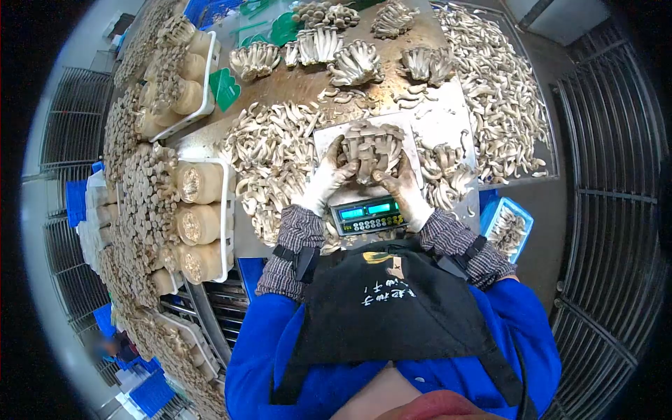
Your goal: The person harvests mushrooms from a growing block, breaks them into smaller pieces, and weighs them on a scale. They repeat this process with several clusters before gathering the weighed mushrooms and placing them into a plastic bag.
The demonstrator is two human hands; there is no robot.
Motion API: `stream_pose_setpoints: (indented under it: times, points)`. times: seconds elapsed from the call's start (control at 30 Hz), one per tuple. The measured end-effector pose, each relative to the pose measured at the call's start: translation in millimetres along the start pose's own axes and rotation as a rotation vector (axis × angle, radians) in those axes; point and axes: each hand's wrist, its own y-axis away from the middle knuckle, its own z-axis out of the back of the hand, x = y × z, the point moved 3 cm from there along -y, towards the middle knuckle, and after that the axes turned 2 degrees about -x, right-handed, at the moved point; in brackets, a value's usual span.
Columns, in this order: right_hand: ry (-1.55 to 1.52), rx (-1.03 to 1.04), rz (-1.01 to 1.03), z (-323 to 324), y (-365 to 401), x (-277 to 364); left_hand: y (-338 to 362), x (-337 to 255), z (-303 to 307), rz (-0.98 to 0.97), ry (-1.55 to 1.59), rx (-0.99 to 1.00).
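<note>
A clump of brown-capped mushrooms is on or just over the white plate of a digital scale, whose two displays glow green and blue. My left hand, in a white glove stained at the fingers, presses the clump from its left side. On the other side my right hand, gloved the same way, curls around it with the thumb at the front. Loose mushrooms lie heaped beside my left hand, and a smaller pile sits beside my right. Whether the clump's underside touches the plate is hidden.
Several mushroom clumps stand along the back of the metal table. Another table at right bears many loose mushrooms. At left are cultivation bottles in white crates. A blue-rimmed basket sits lower right, near wire racks.
</note>
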Motion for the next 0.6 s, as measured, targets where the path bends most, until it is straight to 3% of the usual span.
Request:
stream_pose_setpoints:
  times: [0.1, 0.2, 0.23, 0.33, 0.4, 0.53, 0.6]
  points:
    - [0.156, 0.014, 0.141, 15.2, -18.2, -17.6, -5.2, -3.9, -5.6, 0.118, 0.144, 0.061]
    - [0.017, 0.071, 0.043, 22.0, -22.3, -1.2, -11.3, -4.7, -14.6, -0.131, 0.045, 0.005]
    - [-0.091, 0.077, 0.042, 18.9, -20.3, 19.8, -11.3, -15.1, -23.2, -0.054, 0.058, -0.039]
    - [0.302, 0.052, 0.171, 45.9, -50.0, -1.7, -23.6, -42.3, -38.4, -0.072, 0.067, -0.143]
    - [0.164, 0.081, 0.169, 45.6, -67.7, 8.6, -41.1, -45.1, -42.5, -0.070, 0.181, -0.141]
    - [-0.078, 0.091, 0.160, 50.9, -101.8, 44.5, -96.3, -34.6, -40.3, -0.171, 0.112, -0.096]
    - [-0.198, 0.109, 0.128, 61.0, -124.1, 60.6, -127.3, -56.2, -51.5, -0.184, 0.071, -0.072]
